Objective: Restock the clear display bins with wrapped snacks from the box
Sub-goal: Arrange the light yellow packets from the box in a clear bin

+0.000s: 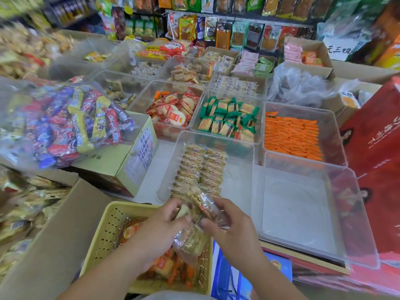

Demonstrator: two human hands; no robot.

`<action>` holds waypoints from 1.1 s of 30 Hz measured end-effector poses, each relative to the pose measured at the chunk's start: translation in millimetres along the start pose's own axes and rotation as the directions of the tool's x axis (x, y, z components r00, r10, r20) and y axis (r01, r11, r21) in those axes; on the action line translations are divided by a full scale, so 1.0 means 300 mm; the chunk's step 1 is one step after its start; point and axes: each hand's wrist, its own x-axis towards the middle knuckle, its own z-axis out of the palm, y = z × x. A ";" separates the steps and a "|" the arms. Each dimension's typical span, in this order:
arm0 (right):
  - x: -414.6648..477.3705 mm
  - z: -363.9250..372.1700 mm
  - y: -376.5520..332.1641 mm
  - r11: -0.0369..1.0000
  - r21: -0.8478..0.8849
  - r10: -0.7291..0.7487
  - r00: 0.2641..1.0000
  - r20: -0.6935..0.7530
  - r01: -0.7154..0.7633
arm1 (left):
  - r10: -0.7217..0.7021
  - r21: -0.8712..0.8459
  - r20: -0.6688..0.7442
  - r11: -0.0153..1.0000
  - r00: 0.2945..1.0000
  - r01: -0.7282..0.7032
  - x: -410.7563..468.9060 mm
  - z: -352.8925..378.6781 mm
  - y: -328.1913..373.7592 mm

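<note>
My left hand (161, 226) and my right hand (232, 230) both grip a handful of clear-wrapped cracker packs (194, 232) just in front of the near edge of a clear display bin (242, 169). Inside that bin lie two neat rows of the same wrapped crackers (201, 169); its right half is bare. The packs are held above a yellow plastic basket (104, 234) that holds orange-wrapped snacks. A large cardboard box (54, 234) of wrapped snacks stands at the near left.
An empty clear bin (303, 213) sits to the right. Behind are bins of orange sticks (290, 137), green-wrapped crackers (229, 120) and round rice crackers (173, 111). A bag of mixed candy (65, 122) rests on a yellow carton at left; red gift boxes (376, 137) stand at right.
</note>
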 end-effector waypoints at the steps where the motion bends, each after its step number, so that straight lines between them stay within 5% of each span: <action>1: 0.006 -0.002 0.002 0.999 0.037 0.015 0.999 -0.034 -0.014 | 0.002 0.002 0.011 1.000 1.000 -0.002 0.002 -0.002 -0.001; 8: 0.047 -0.083 0.016 0.850 0.489 0.292 0.947 -0.131 -0.195 | -0.078 -0.121 -0.080 0.990 0.994 0.068 0.034 -0.032 -0.016; 12: 0.043 -0.086 -0.002 0.773 0.609 0.277 0.958 -0.070 -0.179 | -0.111 -0.261 -0.109 0.962 0.988 0.080 0.055 -0.019 -0.010; 21: 0.022 -0.076 -0.005 0.969 0.246 -0.061 0.968 0.245 -0.001 | -0.101 -0.402 -0.020 0.912 0.995 0.085 0.123 0.020 -0.006; 27: 0.061 -0.127 0.058 0.927 -0.254 -0.277 0.960 0.027 0.275 | -0.154 -0.335 0.037 0.929 0.987 0.158 0.162 0.003 -0.032; 33: 0.162 -0.197 0.088 0.919 -0.328 -0.274 0.952 -0.138 0.217 | -0.152 -0.388 -0.053 0.914 0.987 0.120 0.222 -0.019 -0.058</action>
